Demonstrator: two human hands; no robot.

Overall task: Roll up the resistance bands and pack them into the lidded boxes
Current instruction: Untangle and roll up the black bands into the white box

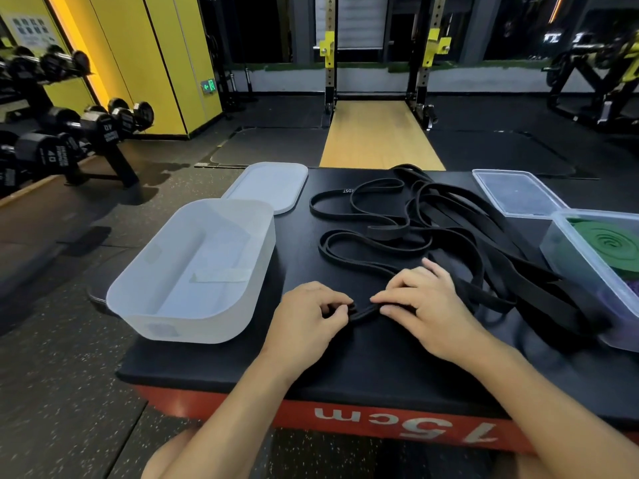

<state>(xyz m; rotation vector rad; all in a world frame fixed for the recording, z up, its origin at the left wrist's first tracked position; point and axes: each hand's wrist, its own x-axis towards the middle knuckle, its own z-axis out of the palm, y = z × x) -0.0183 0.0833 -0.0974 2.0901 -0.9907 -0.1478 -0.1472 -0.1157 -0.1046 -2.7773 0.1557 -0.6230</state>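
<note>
The desk [345,368] was a padded block with a matte black top, rounded corners and a red side printed "75cm" in pale figures. Its near strip of top, in front of the hands, lay bare.

The bands [449,216], flat black rubber straps, sprawled in loose loops over the middle and right of the top. Some loops were thin and some wide, and they crossed each other in a tangle that reached the far edge.

The white box [193,326] was frosted plastic, oblong with rounded corners. It stood on the left of the desk, overhanging the left edge, and held no bands; a pale strip like tape showed on its floor.

The clear box [567,243] sat at the right, cut off by the picture's edge. In it lay a green band [608,242] coiled in a flat spiral, with something purple beside it that was too little shown to name. A wide black strap touched its near wall.

The white lid [266,186] lay flat behind the white box, at the far left corner. The clear lid [518,193] lay flat behind the clear box, near the far edge.

The left hand [307,316] pinched a folded end of a thin strap between thumb and curled fingers, close to the white box. The right hand [425,305], just beside it, pinched the same strap with thumb and forefinger, its other fingers spread over the tangle.
</note>
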